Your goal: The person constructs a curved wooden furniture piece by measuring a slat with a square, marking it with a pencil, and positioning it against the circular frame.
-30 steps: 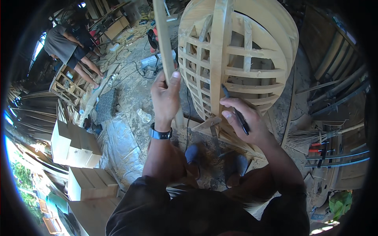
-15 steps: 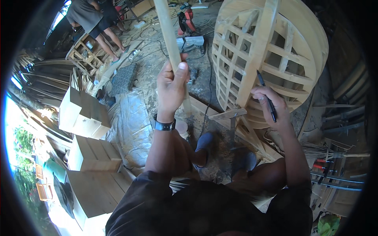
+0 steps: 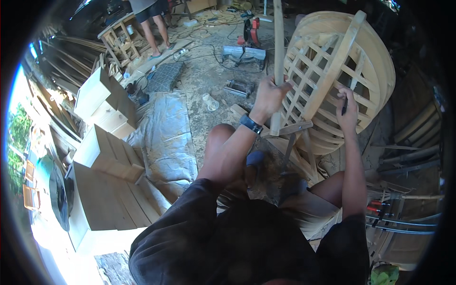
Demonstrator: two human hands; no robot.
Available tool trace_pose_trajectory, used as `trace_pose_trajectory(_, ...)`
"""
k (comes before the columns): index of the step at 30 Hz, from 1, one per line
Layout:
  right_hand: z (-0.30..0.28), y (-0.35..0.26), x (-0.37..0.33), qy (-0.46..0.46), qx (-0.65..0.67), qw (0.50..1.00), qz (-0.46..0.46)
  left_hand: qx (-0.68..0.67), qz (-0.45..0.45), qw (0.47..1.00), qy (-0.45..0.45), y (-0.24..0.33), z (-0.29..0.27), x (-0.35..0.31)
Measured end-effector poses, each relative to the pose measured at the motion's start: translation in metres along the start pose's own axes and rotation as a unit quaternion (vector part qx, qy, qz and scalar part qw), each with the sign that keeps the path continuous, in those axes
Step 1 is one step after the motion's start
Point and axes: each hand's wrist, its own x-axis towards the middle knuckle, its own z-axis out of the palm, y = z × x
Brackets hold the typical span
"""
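A long, pale wooden strip (image 3: 279, 42) stands nearly upright in my left hand (image 3: 269, 99), whose fingers are wrapped round it. Its lower end comes down beside the left edge of a rounded wooden frame (image 3: 338, 59). That frame has a curved outer rim, a lattice of crossed slats and a thick central beam. Over the slats to the right of the beam is my right hand (image 3: 349, 110), closed on a slim black pen (image 3: 345, 103). Whether the hand touches a slat I cannot tell.
Wooden box-like pieces (image 3: 107, 154) stand at the left beside a silvery sheet (image 3: 168, 128). Farther off are a red and grey power saw (image 3: 244, 52), loose cables and a person (image 3: 151, 23). A metal clamp (image 3: 238, 89) lies on the floor. Red-handled clamps (image 3: 377, 207) are at the right.
My left hand has carried the wooden strip to the right, up to the lattice frame. My right hand has moved right and farther away with the pen, off the central beam. The view has shifted.
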Motion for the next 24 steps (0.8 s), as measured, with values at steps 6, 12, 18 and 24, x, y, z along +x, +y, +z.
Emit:
trace_pose_trajectory(6, -0.027, -0.025, -0.011, 0.000, -0.024, 0.999, 0.029, 0.036, 0.064, 0.997, -0.008, 0.035, 0.011, -0.018)
trace_pose_trajectory(12, -0.037, -0.056, -0.017, 0.020, 0.000, 0.999, 0.042, -0.011, 0.120, 0.991, -0.052, 0.043, 0.030, 0.002)
trace_pose_trajectory(18, -0.019, -0.042, -0.027, 0.091, 0.058, 0.991, 0.078, 0.030, 0.164, 0.985, -0.043, -0.006, 0.062, 0.026)
trace_pose_trajectory(24, 0.011, -0.013, -0.043, 0.110, 0.121, 0.982, 0.092, -0.001, 0.061, 0.990, -0.126, -0.070, 0.083, -0.011)
